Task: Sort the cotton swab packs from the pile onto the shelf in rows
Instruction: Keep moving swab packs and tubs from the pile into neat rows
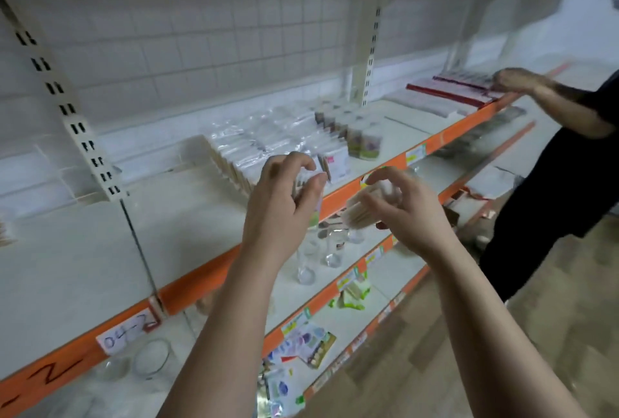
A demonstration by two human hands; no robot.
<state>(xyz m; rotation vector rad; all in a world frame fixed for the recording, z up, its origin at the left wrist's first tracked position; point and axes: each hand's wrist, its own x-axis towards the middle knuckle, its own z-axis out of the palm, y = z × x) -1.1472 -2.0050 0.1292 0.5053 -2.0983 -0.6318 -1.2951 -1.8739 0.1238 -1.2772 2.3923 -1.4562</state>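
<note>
White shelf (83,250), orange front edge (201,278)

To our right we see a person in black (552,200), one arm reaching to flat red-edged packets (449,91). One level down we make out clear glass tumblers (306,270), a glass bowl (152,357) and loose colourful sachets (308,344). At lower left is a handwritten paper label (125,334), and at right a wood-pattern floor (552,317).
</note>
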